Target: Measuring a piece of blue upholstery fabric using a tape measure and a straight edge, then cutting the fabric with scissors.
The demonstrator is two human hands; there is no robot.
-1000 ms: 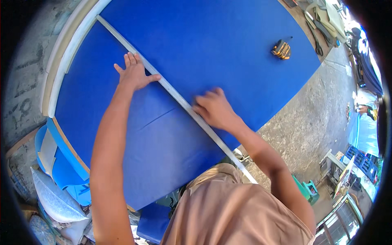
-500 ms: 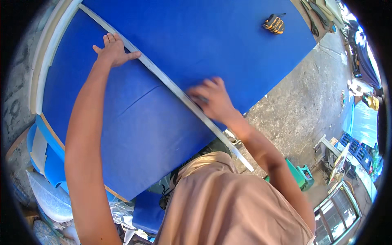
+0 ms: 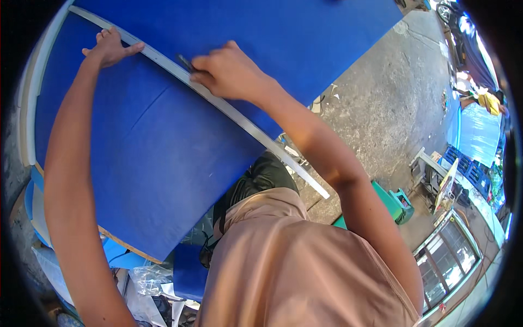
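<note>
A long metal straight bar (image 3: pixel 248 123) lies diagonally across a large blue sheet (image 3: pixel 152 163) on the work surface, its lower end extending past the sheet's edge. My left hand (image 3: pixel 111 49) rests on the bar near its upper end, fingers spread, thumb along it. My right hand (image 3: pixel 229 73) is curled around a slim dark tool (image 3: pixel 183 61) just along the bar's upper-right side; the tool's far tip is blurred. A short dark line shows on the sheet below the bar.
Pale curved strips (image 3: pixel 30 117) line the left edge. Right of the sheet are a concrete floor (image 3: pixel 376 114), a green plastic container (image 3: pixel 384 201), cluttered equipment (image 3: pixel 427 169) and a glass-paned frame (image 3: pixel 447 256). My legs stand at the sheet's near edge.
My right hand has moved up-left along the bar toward my left hand. The view has shifted, so the sheet and bar sit higher and farther left; the tape measure has left view.
</note>
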